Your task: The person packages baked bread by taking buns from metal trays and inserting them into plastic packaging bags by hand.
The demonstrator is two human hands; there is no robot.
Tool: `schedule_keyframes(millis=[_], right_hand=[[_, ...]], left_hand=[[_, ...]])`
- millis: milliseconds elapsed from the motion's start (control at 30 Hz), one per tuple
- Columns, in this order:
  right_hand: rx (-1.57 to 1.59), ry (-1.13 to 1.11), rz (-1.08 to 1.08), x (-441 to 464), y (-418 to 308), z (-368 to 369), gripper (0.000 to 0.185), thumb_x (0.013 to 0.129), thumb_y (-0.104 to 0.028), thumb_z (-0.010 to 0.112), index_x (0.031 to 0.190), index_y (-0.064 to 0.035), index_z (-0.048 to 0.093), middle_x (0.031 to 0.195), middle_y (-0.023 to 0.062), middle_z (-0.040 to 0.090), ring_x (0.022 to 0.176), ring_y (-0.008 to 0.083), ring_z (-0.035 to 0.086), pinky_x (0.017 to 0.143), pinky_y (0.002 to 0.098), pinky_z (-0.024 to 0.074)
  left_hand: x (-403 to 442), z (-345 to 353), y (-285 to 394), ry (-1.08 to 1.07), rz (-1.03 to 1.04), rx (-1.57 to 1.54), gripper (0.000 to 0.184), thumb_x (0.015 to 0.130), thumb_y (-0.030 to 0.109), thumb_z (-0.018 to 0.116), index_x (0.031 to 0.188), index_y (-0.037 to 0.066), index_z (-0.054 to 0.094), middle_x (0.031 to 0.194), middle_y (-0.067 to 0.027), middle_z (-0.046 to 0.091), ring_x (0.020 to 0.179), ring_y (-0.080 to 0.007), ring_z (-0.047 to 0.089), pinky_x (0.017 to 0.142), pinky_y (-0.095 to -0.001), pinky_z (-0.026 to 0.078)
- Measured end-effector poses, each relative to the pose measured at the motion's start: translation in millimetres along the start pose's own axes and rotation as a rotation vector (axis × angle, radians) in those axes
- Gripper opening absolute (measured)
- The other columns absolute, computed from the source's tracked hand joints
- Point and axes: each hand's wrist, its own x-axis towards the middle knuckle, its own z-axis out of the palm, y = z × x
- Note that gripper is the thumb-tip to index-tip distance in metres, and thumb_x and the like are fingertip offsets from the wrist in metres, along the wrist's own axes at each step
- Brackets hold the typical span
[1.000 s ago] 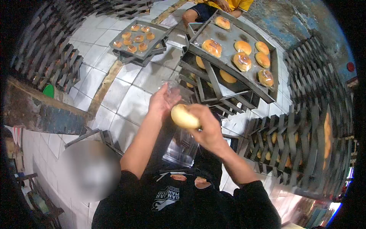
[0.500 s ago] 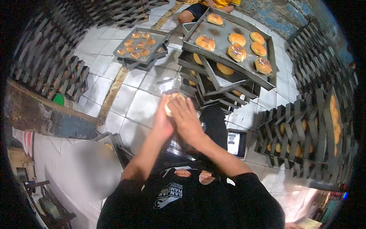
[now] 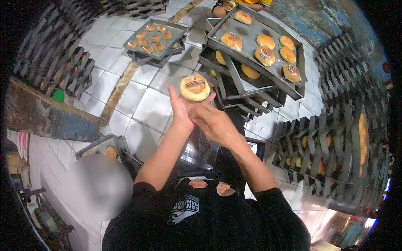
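A round golden bun (image 3: 194,88) in a clear plastic bag, with a dark printed label showing, rests on my left hand (image 3: 181,109). That hand is palm up beneath the bun, its thumb side showing at the left. My right hand (image 3: 214,125) is closed, fingers curled in against the near end of the bag, close to my left palm. What its fingertips pinch is mostly hidden. Below the hands, a pile of clear plastic bags (image 3: 197,152) lies at my lap.
At the right, a large tray (image 3: 240,30) of bagged and bare buns tops a crooked stack of trays. Another tray (image 3: 178,29) of bagged buns stands ahead to the left. Stacked trays (image 3: 322,146) line both sides. Part of another person (image 3: 220,11) shows at the top.
My right hand has come off the top of the bun and drawn back toward me, fingers curling. The bagged bun now shows on my left hand, slightly farther forward.
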Motion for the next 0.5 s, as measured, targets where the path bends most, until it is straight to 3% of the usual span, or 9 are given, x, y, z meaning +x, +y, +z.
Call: schedule_keyframes(millis=[100,200,233,300,367,400,433,500], right_hand=[[0.629,-0.361,0.226,-14.7,-17.8,-6.2,0.008,0.093,-0.005,0.068,0.095,-0.0020,0.061,0.088,0.0073,0.065,0.083,0.0258,0.066,0.073,0.0378,0.0534],[0.508,-0.104,0.321,-23.4,-13.8,-0.4,0.012,0.090,-0.007,0.073,0.094,-0.0025,0.063,0.092,0.0077,0.065,0.085,0.0260,0.065,0.075,0.0361,0.0533],[0.458,-0.022,0.352,-27.6,-10.6,-0.4,0.013,0.089,-0.008,0.074,0.094,-0.0027,0.064,0.093,0.0079,0.065,0.085,0.0261,0.065,0.075,0.0355,0.0532],[0.349,0.134,0.403,-30.2,-5.1,-2.4,0.016,0.087,-0.009,0.078,0.093,-0.0031,0.065,0.095,0.0082,0.065,0.087,0.0262,0.064,0.076,0.0344,0.0532],[0.077,0.283,0.021,-16.6,-20.3,0.0,0.018,0.083,-0.006,0.079,0.096,-0.0028,0.066,0.099,0.0107,0.066,0.091,0.0293,0.066,0.079,0.0379,0.0546],[-0.053,0.357,-0.171,-10.9,-25.0,1.4,0.020,0.082,-0.004,0.080,0.097,-0.0026,0.067,0.101,0.0120,0.066,0.094,0.0308,0.067,0.081,0.0397,0.0553],[-0.131,0.232,-0.159,-19.8,-24.3,1.7,0.028,0.078,0.000,0.080,0.104,-0.0031,0.069,0.106,0.0150,0.067,0.099,0.0342,0.067,0.087,0.0424,0.0554],[-0.095,0.269,-0.073,-15.1,5.9,11.4,0.019,0.087,-0.006,0.076,0.104,-0.0006,0.069,0.099,0.0150,0.068,0.095,0.0291,0.069,0.083,0.0377,0.0553]], left_hand=[[20.5,-23.6,6.9,-0.032,-0.061,0.000,0.077,0.104,0.067,0.027,0.140,0.003,0.051,0.131,-0.0180,0.062,0.118,-0.0371,0.061,0.104,-0.0592,0.050],[28.8,-66.4,44.6,-0.140,-0.075,-0.058,0.069,0.106,0.063,0.029,0.134,0.005,0.053,0.128,-0.0171,0.063,0.117,-0.0351,0.062,0.102,-0.0571,0.052],[20.0,-57.6,49.7,0.080,0.044,-0.006,0.068,0.107,0.062,0.029,0.135,0.005,0.053,0.127,-0.0163,0.063,0.118,-0.0334,0.062,0.102,-0.0548,0.052],[-17.6,-44.0,40.2,0.057,0.012,0.076,0.066,0.106,0.062,0.032,0.137,0.006,0.051,0.128,-0.0155,0.063,0.118,-0.0309,0.062,0.105,-0.0503,0.050],[-49.7,-32.3,19.2,0.022,-0.156,-0.012,0.060,0.107,0.058,0.036,0.134,0.007,0.055,0.130,-0.0137,0.063,0.118,-0.0282,0.061,0.108,-0.0450,0.048],[-51.5,-48.0,22.3,-0.163,-0.331,-0.041,0.056,0.108,0.053,0.040,0.134,0.007,0.058,0.131,-0.0110,0.064,0.120,-0.0249,0.061,0.108,-0.0415,0.046],[-52.0,-55.6,20.3,-0.050,-0.134,0.222,0.057,0.108,0.053,0.041,0.135,0.006,0.058,0.130,-0.0103,0.064,0.120,-0.0239,0.061,0.107,-0.0410,0.047],[-32.0,-61.3,18.9,0.133,0.285,0.739,0.058,0.107,0.052,0.043,0.136,0.005,0.059,0.129,-0.0091,0.066,0.120,-0.0219,0.061,0.105,-0.0400,0.048]])
